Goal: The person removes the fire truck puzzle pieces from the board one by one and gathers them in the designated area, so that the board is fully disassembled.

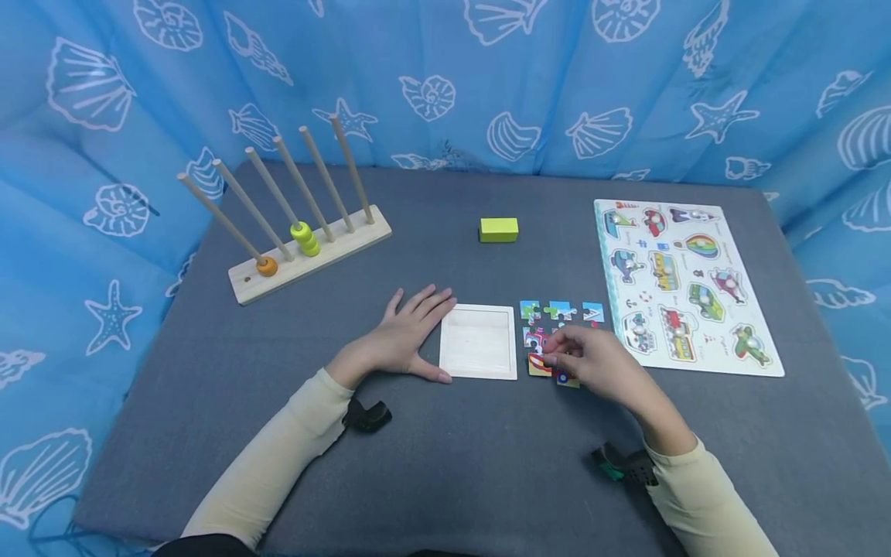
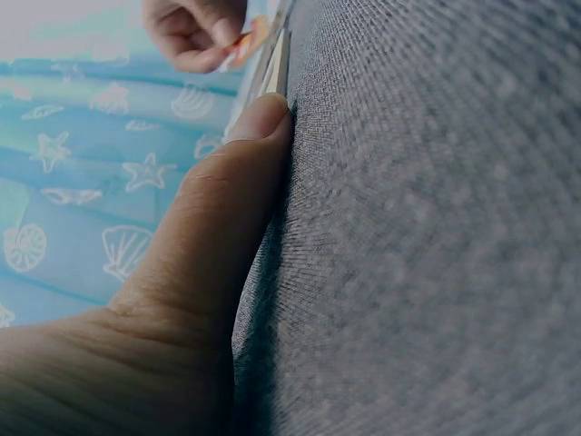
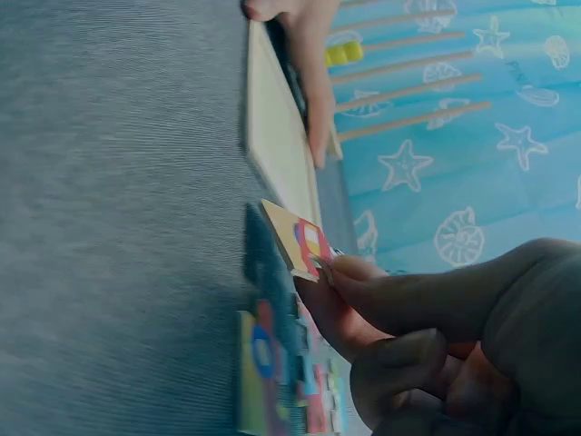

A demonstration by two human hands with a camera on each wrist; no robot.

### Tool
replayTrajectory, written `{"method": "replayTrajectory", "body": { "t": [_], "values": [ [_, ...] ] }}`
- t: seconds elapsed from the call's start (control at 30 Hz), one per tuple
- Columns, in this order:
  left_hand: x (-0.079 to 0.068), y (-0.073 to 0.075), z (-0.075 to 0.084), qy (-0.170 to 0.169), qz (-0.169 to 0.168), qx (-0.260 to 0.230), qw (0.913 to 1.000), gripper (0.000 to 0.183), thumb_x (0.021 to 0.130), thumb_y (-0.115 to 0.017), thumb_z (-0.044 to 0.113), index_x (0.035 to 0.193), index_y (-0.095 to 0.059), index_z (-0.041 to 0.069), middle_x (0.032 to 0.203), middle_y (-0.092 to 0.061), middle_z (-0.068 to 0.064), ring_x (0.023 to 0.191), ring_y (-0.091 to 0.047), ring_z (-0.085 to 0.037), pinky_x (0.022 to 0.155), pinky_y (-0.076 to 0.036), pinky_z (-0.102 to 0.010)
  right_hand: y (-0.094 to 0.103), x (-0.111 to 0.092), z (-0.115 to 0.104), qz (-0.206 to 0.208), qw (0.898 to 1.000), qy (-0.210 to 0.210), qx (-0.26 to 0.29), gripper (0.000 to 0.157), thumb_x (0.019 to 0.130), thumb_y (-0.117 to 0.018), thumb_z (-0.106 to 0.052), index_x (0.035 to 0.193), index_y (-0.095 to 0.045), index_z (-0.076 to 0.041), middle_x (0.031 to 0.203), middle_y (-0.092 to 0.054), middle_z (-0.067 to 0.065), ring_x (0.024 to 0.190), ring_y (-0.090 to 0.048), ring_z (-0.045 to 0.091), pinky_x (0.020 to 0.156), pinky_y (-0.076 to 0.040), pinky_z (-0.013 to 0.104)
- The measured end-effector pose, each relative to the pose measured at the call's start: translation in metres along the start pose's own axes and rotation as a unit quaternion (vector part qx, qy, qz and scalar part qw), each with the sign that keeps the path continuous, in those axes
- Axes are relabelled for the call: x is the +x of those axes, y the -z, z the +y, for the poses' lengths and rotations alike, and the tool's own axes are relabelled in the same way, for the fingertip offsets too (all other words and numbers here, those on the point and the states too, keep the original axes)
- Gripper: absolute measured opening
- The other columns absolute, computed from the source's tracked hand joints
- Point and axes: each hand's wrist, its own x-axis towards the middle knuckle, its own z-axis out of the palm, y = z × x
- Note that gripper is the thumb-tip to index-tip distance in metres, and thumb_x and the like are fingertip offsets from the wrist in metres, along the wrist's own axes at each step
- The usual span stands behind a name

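Observation:
A shallow square wooden tray (image 1: 478, 344) lies on the table. My left hand (image 1: 398, 338) rests at its left side with spread fingers, fingertips and thumb right at the rim. To the right of the tray my right hand (image 1: 595, 362) pinches a jigsaw piece (image 3: 298, 240) between thumb and fingers. In the right wrist view this piece is tilted above the table, its printed face red, yellow and white. Several other jigsaw pieces (image 1: 559, 310) lie in loose rows beside the tray, some of them hidden under the right hand.
A wooden bead stand (image 1: 313, 254) with upright rods and a few orange and yellow-green beads stands at the back left. Behind the tray lies a yellow-green block (image 1: 498, 230). A vehicle picture board (image 1: 710, 356) is to the right. Blue shell-patterned curtain (image 1: 445, 70) hangs behind the table.

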Motion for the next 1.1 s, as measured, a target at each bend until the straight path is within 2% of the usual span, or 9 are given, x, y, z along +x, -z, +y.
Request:
{"method": "replayTrajectory", "body": {
  "t": [0.17, 0.47, 0.6, 0.9, 1.0, 1.1],
  "values": [
    [0.0, 0.0, -0.001, 0.003, -0.002, 0.002, 1.0, 0.115, 0.069, -0.07, 0.07, 0.154, -0.014, 0.015, 0.161, -0.01, -0.004, 0.148, -0.002, -0.026, 0.111, -0.001, -0.063, -0.008, 0.0, 0.006, -0.001, 1.0, 0.027, -0.006, 0.005, 0.087, -0.069, -0.008, 0.086, -0.065, -0.01, 0.075, -0.066, -0.002, 0.062, -0.054, 0.006, 0.054, -0.043, 0.024],
    [0.004, -0.002, -0.003, 0.01, -0.009, 0.001, 0.9999, 0.115, 0.07, -0.067, 0.072, 0.155, -0.011, 0.018, 0.162, -0.007, -0.001, 0.148, 0.001, -0.024, 0.112, 0.001, -0.062, -0.01, 0.0, 0.007, 0.014, 0.999, 0.031, -0.015, 0.005, 0.086, -0.071, -0.01, 0.087, -0.066, -0.01, 0.071, -0.061, -0.003, 0.055, -0.046, 0.006, 0.051, -0.039, 0.023],
    [0.005, -0.002, -0.003, 0.009, -0.005, -0.001, 0.9999, 0.115, 0.07, -0.068, 0.071, 0.155, -0.012, 0.017, 0.161, -0.008, -0.002, 0.148, 0.0, -0.024, 0.111, 0.001, -0.062, -0.01, 0.002, 0.007, 0.008, 0.999, 0.038, -0.026, 0.008, 0.085, -0.072, -0.011, 0.088, -0.065, -0.01, 0.072, -0.058, -0.004, 0.058, -0.045, 0.007, 0.054, -0.038, 0.023],
    [0.004, -0.001, -0.002, 0.015, -0.01, -0.006, 0.9998, 0.115, 0.07, -0.068, 0.071, 0.155, -0.012, 0.017, 0.162, -0.007, -0.002, 0.148, 0.001, -0.024, 0.112, 0.002, -0.061, -0.015, 0.003, 0.006, -0.01, 0.996, 0.028, -0.089, 0.023, 0.081, -0.077, -0.017, 0.093, -0.061, -0.008, 0.078, -0.052, 0.001, 0.07, -0.046, 0.014, 0.061, -0.037, 0.028],
    [0.003, -0.003, -0.002, 0.014, -0.007, -0.005, 0.9999, 0.115, 0.071, -0.068, 0.071, 0.155, -0.012, 0.017, 0.162, -0.007, -0.001, 0.148, 0.001, -0.024, 0.112, 0.001, -0.061, -0.016, 0.002, 0.005, -0.006, 0.995, 0.027, -0.097, 0.023, 0.081, -0.077, -0.019, 0.094, -0.061, -0.008, 0.079, -0.052, 0.001, 0.07, -0.047, 0.014, 0.062, -0.037, 0.028],
    [0.003, -0.004, -0.001, 0.011, -0.003, -0.008, 0.9999, 0.114, 0.07, -0.068, 0.07, 0.155, -0.013, 0.016, 0.161, -0.008, -0.002, 0.148, -0.001, -0.024, 0.112, 0.001, -0.062, -0.016, 0.001, 0.002, 0.018, 0.995, 0.031, -0.099, 0.021, 0.084, -0.074, -0.022, 0.095, -0.062, -0.009, 0.078, -0.051, 0.0, 0.068, -0.045, 0.013, 0.06, -0.037, 0.027]
  ]
}}
